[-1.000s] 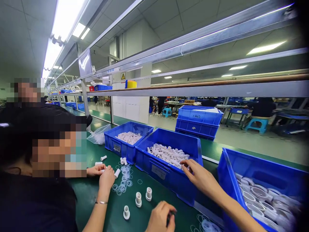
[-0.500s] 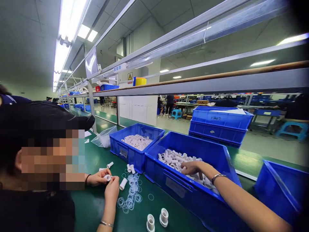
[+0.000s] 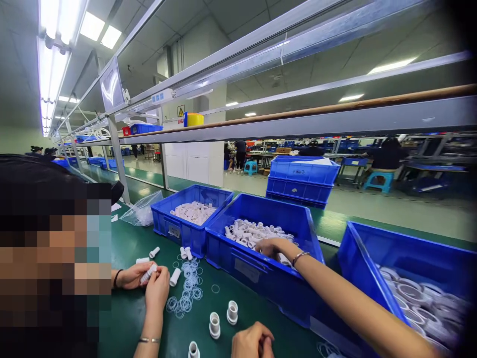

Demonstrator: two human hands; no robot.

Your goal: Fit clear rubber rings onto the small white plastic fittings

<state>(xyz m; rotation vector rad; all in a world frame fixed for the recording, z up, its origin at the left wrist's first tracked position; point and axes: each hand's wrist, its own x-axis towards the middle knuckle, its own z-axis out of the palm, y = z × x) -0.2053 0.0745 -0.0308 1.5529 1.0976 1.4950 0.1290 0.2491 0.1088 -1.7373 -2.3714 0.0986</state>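
Observation:
My right hand [image 3: 271, 247] reaches down into the middle blue bin [image 3: 246, 268], among many white plastic pipe fittings [image 3: 246, 231]. Its fingertips are hidden, so what they grip does not show. At the bottom edge, my left hand [image 3: 252, 340] is closed with its fingers curled, and whatever may be inside is out of sight. Just left of it, a white fitting with a collar [image 3: 232, 312] stands upright on the green table [image 3: 179, 343]. Two similar ones, a second fitting [image 3: 214, 325] and a third fitting [image 3: 194, 350], stand nearby.
At left a co-worker's hands [image 3: 151, 278] hold a white ribbed fitting. Thin clear rings [image 3: 188, 293] lie beside them. A smaller blue bin [image 3: 179, 231] holds white parts; the right bin [image 3: 368, 258] holds white rings [image 3: 410, 293]. A shelf [image 3: 298, 122] runs above.
The view has swung right, bringing the right bin's rings into sight. My left hand and a third standing fitting have come into view. My right hand is still in the middle bin.

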